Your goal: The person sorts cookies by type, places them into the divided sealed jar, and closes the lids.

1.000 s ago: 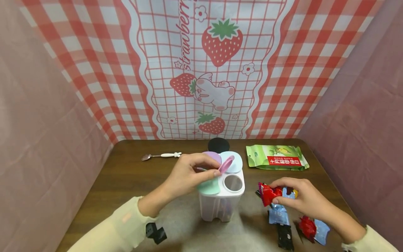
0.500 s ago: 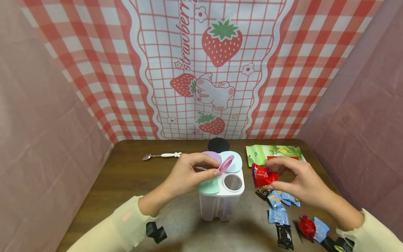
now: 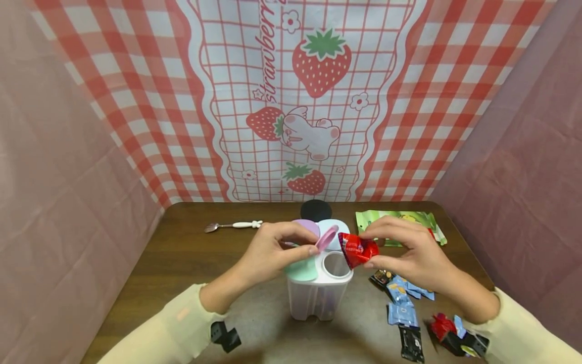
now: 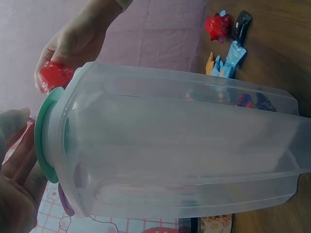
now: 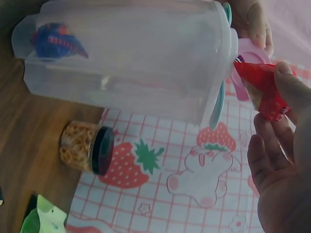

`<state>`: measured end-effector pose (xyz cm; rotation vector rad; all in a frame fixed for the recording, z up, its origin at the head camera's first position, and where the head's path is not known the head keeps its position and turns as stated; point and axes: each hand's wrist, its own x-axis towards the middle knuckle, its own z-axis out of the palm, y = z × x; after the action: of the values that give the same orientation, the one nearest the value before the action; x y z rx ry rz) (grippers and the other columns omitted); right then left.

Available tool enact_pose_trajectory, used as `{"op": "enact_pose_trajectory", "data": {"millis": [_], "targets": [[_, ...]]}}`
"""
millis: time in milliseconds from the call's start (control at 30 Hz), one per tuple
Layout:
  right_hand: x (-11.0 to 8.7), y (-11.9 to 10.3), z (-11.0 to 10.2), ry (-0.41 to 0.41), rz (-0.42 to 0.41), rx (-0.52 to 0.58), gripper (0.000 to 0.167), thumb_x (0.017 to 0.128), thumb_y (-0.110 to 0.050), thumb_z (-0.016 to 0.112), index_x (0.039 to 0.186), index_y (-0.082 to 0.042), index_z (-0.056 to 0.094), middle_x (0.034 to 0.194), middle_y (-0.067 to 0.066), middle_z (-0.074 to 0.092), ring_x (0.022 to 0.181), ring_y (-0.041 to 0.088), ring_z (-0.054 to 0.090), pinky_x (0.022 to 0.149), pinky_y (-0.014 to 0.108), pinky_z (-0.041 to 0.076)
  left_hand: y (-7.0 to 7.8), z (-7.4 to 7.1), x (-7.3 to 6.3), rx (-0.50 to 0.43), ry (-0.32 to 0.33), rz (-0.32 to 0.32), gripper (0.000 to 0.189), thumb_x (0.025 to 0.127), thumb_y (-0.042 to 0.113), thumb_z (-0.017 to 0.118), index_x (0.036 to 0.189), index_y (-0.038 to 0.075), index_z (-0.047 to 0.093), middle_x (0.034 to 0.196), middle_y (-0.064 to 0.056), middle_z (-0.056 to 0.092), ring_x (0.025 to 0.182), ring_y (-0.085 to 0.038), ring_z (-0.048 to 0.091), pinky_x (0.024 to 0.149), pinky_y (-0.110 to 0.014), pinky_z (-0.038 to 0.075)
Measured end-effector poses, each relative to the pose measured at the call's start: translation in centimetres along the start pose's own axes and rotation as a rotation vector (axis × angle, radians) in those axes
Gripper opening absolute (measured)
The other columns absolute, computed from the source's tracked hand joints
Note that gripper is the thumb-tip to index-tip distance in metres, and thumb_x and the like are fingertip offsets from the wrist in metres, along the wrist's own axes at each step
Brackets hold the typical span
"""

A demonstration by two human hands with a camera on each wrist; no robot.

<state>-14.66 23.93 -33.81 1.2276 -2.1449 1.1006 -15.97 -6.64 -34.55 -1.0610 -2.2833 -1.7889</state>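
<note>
My left hand (image 3: 273,247) pinches a raised pink lid (image 3: 327,239) between thumb and fingers, atop a tall translucent storage container (image 3: 313,298). Purple, light-blue and mint-green lids (image 3: 301,270) cover the container's other openings. Under the pink lid, the round front-right opening is uncovered. My right hand (image 3: 414,247) pinches a shiny red wrapped candy (image 3: 356,248) by its right end; its left end reaches the opening's right edge. The right wrist view shows a blue-and-red wrapped candy (image 5: 56,41) lying inside, at the container's bottom.
Several blue packets (image 3: 402,313), a black packet (image 3: 411,344) and another red candy (image 3: 441,324) lie at right. Behind stand a black-lidded jar (image 5: 80,145) of ring-shaped snacks and a green packet (image 3: 365,222). A white-handled fork (image 3: 245,224) lies at back left.
My right hand has lifted the red candy from the pile of packets and carried it left to the container's opening. My left hand has stayed still, holding the pink lid.
</note>
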Motion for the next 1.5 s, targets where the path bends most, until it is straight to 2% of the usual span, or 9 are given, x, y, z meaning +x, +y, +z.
{"op": "enact_pose_trajectory", "data": {"millis": [200, 367, 667, 833, 1067, 1300, 1500], "targets": [[0.7, -0.2, 1.0, 0.021, -0.011, 0.079, 0.052, 0.064, -0.002, 0.095, 0.11, -0.009, 0.072, 0.105, 0.007, 0.074, 0.098, 0.013, 0.068, 0.085, 0.017, 0.056, -0.1, 0.0, 0.0, -0.003, -0.002, -0.007, 0.013, 0.087, 0.012, 0.083, 0.099, 0.01, 0.08, 0.097, -0.003, 0.078, 0.089, -0.011, 0.074, 0.075, -0.032, 0.065], [0.8, 0.0, 1.8, -0.008, -0.037, 0.086, 0.047, 0.067, -0.005, 0.094, 0.109, -0.012, 0.073, 0.107, 0.006, 0.073, 0.099, 0.013, 0.068, 0.086, 0.017, 0.056, -0.2, 0.0, 0.0, -0.006, -0.005, 0.0, 0.013, 0.088, 0.012, 0.082, 0.1, 0.009, 0.08, 0.098, -0.003, 0.078, 0.089, -0.011, 0.074, 0.076, -0.032, 0.065], [0.7, 0.4, 3.1, -0.072, -0.085, 0.148, 0.041, 0.066, -0.001, 0.094, 0.103, -0.012, 0.079, 0.105, 0.005, 0.069, 0.094, 0.015, 0.065, 0.085, 0.017, 0.054, -0.1, 0.1, 0.0, 0.0, -0.007, -0.01, 0.012, 0.088, 0.011, 0.081, 0.1, 0.011, 0.079, 0.099, -0.001, 0.078, 0.092, -0.011, 0.074, 0.077, -0.033, 0.065], [0.7, 0.2, 2.9, -0.141, -0.063, 0.123, 0.039, 0.073, -0.001, 0.091, 0.106, -0.017, 0.078, 0.109, 0.0, 0.07, 0.095, 0.013, 0.067, 0.086, 0.017, 0.055, -0.1, 0.1, 0.0, -0.003, -0.011, -0.01, 0.012, 0.089, 0.011, 0.081, 0.101, 0.011, 0.079, 0.099, -0.001, 0.078, 0.092, -0.011, 0.074, 0.077, -0.033, 0.065], [1.0, 0.1, 2.1, -0.225, -0.046, 0.064, 0.039, 0.08, 0.003, 0.081, 0.111, -0.02, 0.077, 0.11, -0.007, 0.07, 0.098, 0.01, 0.066, 0.087, 0.019, 0.054, -0.1, 0.1, 0.0, 0.002, -0.015, 0.002, 0.013, 0.089, 0.011, 0.081, 0.101, 0.01, 0.079, 0.1, -0.002, 0.078, 0.092, -0.011, 0.074, 0.077, -0.032, 0.065], [1.4, 0.2, 1.6, -0.309, 0.033, 0.015, 0.034, 0.086, -0.004, 0.08, 0.11, -0.027, 0.078, 0.11, -0.013, 0.064, 0.099, 0.006, 0.06, 0.085, 0.026, 0.054, 0.0, 0.2, 0.1, -0.002, -0.011, 0.006, 0.013, 0.089, 0.012, 0.081, 0.102, 0.009, 0.079, 0.1, -0.003, 0.078, 0.092, -0.012, 0.074, 0.077, -0.031, 0.065], [1.7, 0.0, 1.4, -0.371, 0.06, 0.002, 0.028, 0.09, -0.009, 0.078, 0.11, -0.028, 0.077, 0.111, -0.014, 0.062, 0.101, 0.005, 0.06, 0.086, 0.027, 0.055, -0.1, 0.2, 0.0, 0.012, -0.007, -0.007, 0.012, 0.089, 0.012, 0.081, 0.101, 0.011, 0.079, 0.099, 0.0, 0.078, 0.092, -0.011, 0.074, 0.077, -0.031, 0.065]]}}
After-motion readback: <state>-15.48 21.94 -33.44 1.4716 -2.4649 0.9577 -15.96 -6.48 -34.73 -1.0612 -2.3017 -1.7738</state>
